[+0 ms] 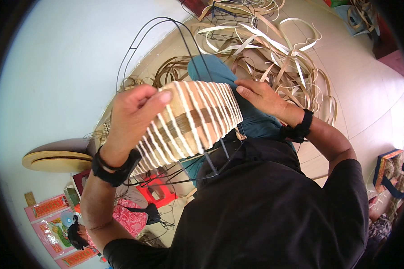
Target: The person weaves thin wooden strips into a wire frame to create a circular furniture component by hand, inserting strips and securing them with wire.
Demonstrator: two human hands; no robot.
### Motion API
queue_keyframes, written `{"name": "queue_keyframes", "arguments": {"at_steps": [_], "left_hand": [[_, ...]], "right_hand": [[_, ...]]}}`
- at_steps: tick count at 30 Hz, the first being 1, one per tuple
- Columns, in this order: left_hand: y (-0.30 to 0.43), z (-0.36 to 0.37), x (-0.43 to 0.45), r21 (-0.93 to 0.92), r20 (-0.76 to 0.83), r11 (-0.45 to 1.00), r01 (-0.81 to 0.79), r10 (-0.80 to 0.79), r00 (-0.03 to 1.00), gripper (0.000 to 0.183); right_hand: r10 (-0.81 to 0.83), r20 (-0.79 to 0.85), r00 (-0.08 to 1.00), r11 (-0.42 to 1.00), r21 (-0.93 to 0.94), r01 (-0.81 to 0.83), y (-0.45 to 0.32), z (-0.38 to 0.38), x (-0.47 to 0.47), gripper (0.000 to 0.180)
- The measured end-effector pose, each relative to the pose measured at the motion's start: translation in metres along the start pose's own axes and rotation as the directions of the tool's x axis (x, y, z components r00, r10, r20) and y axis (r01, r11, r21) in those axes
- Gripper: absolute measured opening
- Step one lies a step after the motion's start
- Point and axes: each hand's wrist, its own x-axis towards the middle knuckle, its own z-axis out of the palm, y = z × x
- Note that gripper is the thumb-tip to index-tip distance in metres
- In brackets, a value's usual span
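A wire-framed basket (pixel 202 121) lies tilted across my lap, its side woven from flat tan and brown strips with white cord lines. Bare dark wire (pixel 217 164) shows along its near side. A tall double wire handle (pixel 133 48) arches beyond it. My left hand (pixel 132 112) is slightly blurred and grips the basket's upper left edge, with the thumb over the strips and the fingertips partly hidden. At the basket's right end, over my teal trouser leg (pixel 212 67), is my right hand (pixel 264 97); its fingertips are near the woven edge, and their hold is unclear.
Loose flat strips (pixel 299 64) are heaped on the tiled floor beyond my knee, near another wire frame (pixel 229 25). A white wall (pixel 70 67) rises at left, above round wooden boards (pixel 59 161). A red plastic stool (pixel 160 191) and a person (pixel 131 212) are lower left.
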Motion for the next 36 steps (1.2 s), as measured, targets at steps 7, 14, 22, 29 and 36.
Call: {"name": "queue_keyframes", "arguments": {"at_steps": [7, 14, 22, 29, 36], "left_hand": [[0.005, -0.052, -0.015, -0.246, -0.239, 0.925, -0.289, 0.231, 0.943, 0.027], [0.005, -0.056, -0.036, -0.553, -0.333, 0.794, -0.252, 0.067, 0.941, 0.074], [-0.061, -0.049, -0.037, -0.760, -0.401, 0.504, -0.411, 0.135, 0.906, 0.050], [-0.074, -0.036, -0.041, -0.897, -0.310, 0.369, -0.243, -0.133, 0.941, 0.051], [-0.200, -0.063, -0.063, -0.777, -0.517, 0.385, -0.498, 0.059, 0.854, 0.040]], "right_hand": [[0.057, 0.124, 0.991, 0.711, 0.692, -0.128, -0.053, -0.005, 0.022, 0.063], [-0.084, 0.036, 0.996, 0.478, 0.878, 0.008, -0.131, -0.045, 0.046, 0.066], [-0.189, -0.086, 0.978, 0.675, 0.712, 0.193, -0.140, -0.036, 0.071, 0.060], [-0.324, -0.047, 0.945, 0.730, 0.622, 0.282, -0.131, 0.002, 0.071, 0.054], [-0.375, 0.131, 0.918, 0.741, 0.637, 0.212, -0.168, 0.040, 0.072, 0.042]]}}
